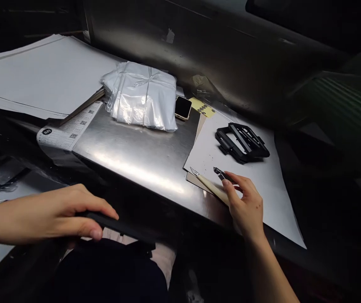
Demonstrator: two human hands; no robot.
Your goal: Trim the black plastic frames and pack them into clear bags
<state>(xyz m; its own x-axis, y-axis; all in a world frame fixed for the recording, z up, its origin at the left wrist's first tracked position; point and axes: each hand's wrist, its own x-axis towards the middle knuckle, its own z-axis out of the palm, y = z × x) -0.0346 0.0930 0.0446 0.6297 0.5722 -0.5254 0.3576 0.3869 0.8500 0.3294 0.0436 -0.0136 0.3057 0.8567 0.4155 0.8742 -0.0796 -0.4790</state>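
Long narrow black plastic-looking part (117,225): held low in front of the brushed grey metal worktop (130,147), above the dark-clothed lap (114,269); slanting rightward out of the left hand (63,214) and fading into shadow.
Small black hand tool with shiny metal tip and a touch of red (222,173): pinched in the right hand (246,202) over the large white paper sheet (277,195); cannot tell whether spread at the tip.
Slip risk: possible drop toward the lap, through a loosening of the one-ended hold.
Blade risk: possible nick or knock from brushing the cream-handled craft knife (210,186), lying uncapped just beside the tool and partly hidden behind the fingers.
Left pose: reaching in nearly level, closed on the part, with thumb below and forefinger along the top.
Right pose: angled up from lower right, with thumb and forefinger narrowed around the tool.
Black slotted plastic framework (242,139): resting farther back on the sheet.
Behind: yellow card with dark round marks (210,111), dark-screened phone (183,108), clear-wrapped white bundle tied crosswise (161,103).
Far left: stack of broad white sheets (41,75).
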